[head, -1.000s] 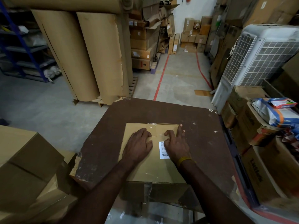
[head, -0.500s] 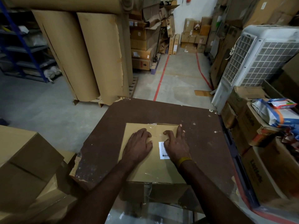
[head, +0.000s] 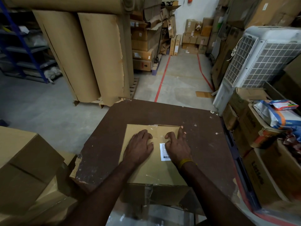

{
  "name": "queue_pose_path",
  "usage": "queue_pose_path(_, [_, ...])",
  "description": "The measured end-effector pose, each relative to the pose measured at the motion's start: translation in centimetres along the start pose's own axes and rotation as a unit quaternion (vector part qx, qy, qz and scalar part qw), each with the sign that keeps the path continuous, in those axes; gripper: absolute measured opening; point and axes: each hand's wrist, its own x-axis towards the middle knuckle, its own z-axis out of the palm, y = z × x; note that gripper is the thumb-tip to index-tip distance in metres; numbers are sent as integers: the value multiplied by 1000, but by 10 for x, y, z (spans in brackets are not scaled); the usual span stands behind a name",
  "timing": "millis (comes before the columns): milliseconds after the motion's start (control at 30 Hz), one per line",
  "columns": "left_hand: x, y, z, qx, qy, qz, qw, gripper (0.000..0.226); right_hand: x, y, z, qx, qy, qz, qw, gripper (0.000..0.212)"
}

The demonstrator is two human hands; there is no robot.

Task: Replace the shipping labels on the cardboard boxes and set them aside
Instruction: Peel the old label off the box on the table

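Warehouse clutter rings a dark brown chipped wooden counter (head: 203, 144) that fills the near middle of the view. On it lies one flat tan cardboard box (head: 151, 172), sealed with clear tape, its near edge reaching the near edge of the counter. One white shipping label with a barcode (head: 163, 151) sits on the top face of the box, right of centre. Two hands rest on the box top. The left hand (head: 140, 148) lies palm down just left of the label, its grip released, fingers loosely bent and pressed flat on the cardboard. The right hand (head: 178, 148) covers the right part of the label, its grip also released and holding nothing: two fingers stretch toward the far right corner of the box while the others bend down onto the cardboard beside the label's far edge. A yellow band (head: 185, 162) circles the right wrist.

Far left, two tall upright rolls of brown paper (head: 86, 54) stand side by side on a wooden pallet, with a third roll lying across their tops. A white air cooler with a grid front (head: 260, 61) stands far right. Two red tape lines (head: 162, 77) run along the grey concrete floor toward stacked cartons at the far wall. One large plain cardboard box (head: 24, 168) sits near left, and open cartons holding printed bags crowd the right side.
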Motion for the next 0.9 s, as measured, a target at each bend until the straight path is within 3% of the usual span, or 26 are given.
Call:
queue_pose_path(133, [0, 0, 0, -3, -1, 3, 1000, 33, 1, 1, 0, -11, -4, -6, 1000, 35])
queue_pose_path(300, [0, -1, 1, -1, -1, 4, 1000, 33, 1, 1, 0, -7, -4, -2, 1000, 28])
queue_pose_path(433, [0, -1, 1, -4, -1, 2, 1000, 33, 1, 1, 0, -9, -7, -7, 1000, 37])
queue_pose_path(600, [0, 0, 0, -5, 2, 3, 1000, 33, 0, 0, -2, 2, -8, 3, 1000, 28])
queue_pose_path(767, [0, 0, 0, -7, 4, 0, 1000, 33, 1, 1, -2, -6, -15, -6, 1000, 36])
queue_pose_path(900, [0, 0, 0, -4, 5, 3, 1000, 32, 1, 1, -1, 5, -9, -1, 1000, 29])
